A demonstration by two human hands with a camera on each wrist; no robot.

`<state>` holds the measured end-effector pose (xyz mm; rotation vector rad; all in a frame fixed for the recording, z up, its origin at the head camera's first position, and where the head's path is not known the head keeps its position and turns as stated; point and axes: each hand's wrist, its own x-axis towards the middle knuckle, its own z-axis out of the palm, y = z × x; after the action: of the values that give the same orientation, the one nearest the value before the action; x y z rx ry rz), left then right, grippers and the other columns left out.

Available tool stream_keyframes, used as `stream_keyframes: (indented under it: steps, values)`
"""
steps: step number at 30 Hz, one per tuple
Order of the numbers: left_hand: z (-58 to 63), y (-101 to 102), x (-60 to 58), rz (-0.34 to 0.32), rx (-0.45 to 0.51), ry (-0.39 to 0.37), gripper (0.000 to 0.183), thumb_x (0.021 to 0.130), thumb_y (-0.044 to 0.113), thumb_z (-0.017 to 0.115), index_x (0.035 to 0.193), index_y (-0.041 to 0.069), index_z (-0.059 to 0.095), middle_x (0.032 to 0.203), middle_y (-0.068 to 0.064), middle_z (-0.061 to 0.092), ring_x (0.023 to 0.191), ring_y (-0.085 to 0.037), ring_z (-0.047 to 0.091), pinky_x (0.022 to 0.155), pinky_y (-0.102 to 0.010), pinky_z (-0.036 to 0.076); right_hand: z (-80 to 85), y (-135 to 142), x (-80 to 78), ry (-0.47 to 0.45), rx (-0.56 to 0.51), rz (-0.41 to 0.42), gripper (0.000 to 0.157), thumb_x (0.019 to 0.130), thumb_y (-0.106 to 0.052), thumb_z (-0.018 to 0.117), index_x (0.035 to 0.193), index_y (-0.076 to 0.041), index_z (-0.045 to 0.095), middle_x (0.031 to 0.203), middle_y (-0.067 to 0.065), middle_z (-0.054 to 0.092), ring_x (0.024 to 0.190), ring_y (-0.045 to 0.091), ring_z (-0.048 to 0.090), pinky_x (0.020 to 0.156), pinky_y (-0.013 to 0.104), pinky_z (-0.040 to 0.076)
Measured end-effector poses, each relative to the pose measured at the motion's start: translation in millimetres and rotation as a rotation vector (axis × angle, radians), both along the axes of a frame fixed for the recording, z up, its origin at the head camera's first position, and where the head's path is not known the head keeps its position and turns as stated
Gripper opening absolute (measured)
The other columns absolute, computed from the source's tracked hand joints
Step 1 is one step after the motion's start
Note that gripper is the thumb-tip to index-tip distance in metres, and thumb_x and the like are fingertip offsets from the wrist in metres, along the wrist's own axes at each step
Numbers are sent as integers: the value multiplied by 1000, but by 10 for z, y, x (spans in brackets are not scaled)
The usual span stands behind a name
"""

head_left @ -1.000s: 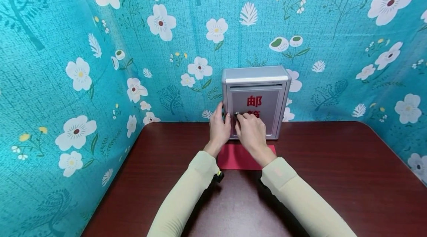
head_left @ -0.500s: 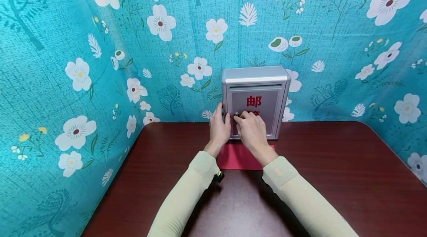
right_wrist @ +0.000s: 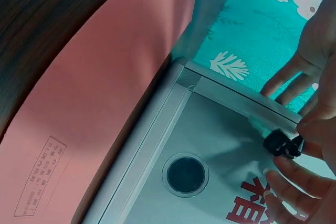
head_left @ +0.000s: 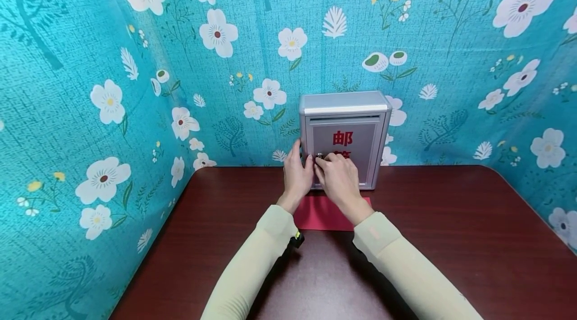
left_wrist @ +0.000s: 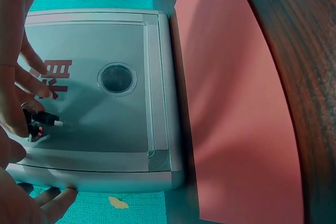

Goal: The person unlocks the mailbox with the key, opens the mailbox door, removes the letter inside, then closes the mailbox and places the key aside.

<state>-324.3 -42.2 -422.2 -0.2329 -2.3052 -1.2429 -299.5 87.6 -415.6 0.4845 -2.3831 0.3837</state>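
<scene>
A grey metal mailbox (head_left: 344,134) with red characters stands upright at the back of the table. My left hand (head_left: 297,175) rests along its left edge, fingers fairly straight against the side and thumb at the front. At the lock on the door's left side, my right hand (head_left: 340,175) pinches a key. The black key heads (right_wrist: 281,144) show between its thumb and fingers in the right wrist view; the key's blade is hidden. Flat before the mailbox lies a red envelope (head_left: 322,214), partly covered by my wrists, with small print near one corner.
The dark red-brown table (head_left: 451,240) extends to both sides and towards me. Behind the mailbox hangs a turquoise flowered cloth (head_left: 252,49), which also covers the left and right sides. A slot (head_left: 344,118) runs across the mailbox's upper front.
My right hand has shifted and turned slightly at the lock, its fingers a touch lower and closer to the left thumb. The left hand and the mailbox have stayed in place.
</scene>
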Motion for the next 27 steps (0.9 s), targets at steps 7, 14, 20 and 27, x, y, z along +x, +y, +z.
stream_keyframes:
  steps: [7, 14, 20, 27]
  values:
    - [3, 1, 2, 5, -5, -10, 57, 104, 17, 60, 157, 8, 39, 154, -15, 49, 139, -29, 50, 110, -43, 46, 24, -22, -6, -3, -23, 4, 20, 97, -16, 70, 111, -9, 81, 103, 11, 75, 92, 29, 67, 78, 46, 56]
    - [-3, 5, 4, 3, 0, -11, 60, 102, 17, 63, 157, 8, 39, 153, -16, 50, 138, -29, 51, 109, -44, 46, 41, -23, -5, -17, -28, 9, 18, 96, -14, 70, 109, -9, 82, 102, 10, 75, 93, 28, 68, 78, 45, 56]
    - [-7, 15, 2, 17, -4, -15, 62, 101, 17, 66, 156, 8, 40, 153, -16, 50, 138, -30, 51, 108, -44, 47, 40, -24, -11, 2, -32, 27, 17, 95, -12, 71, 108, -8, 82, 100, 10, 75, 91, 28, 68, 77, 46, 56]
    - [-3, 29, -7, 36, -11, 0, 62, 101, 16, 66, 156, 7, 41, 151, -17, 51, 136, -30, 53, 108, -44, 47, 49, -15, -6, 6, -33, 45, 17, 94, -10, 71, 107, -7, 82, 100, 11, 75, 91, 29, 68, 78, 46, 56]
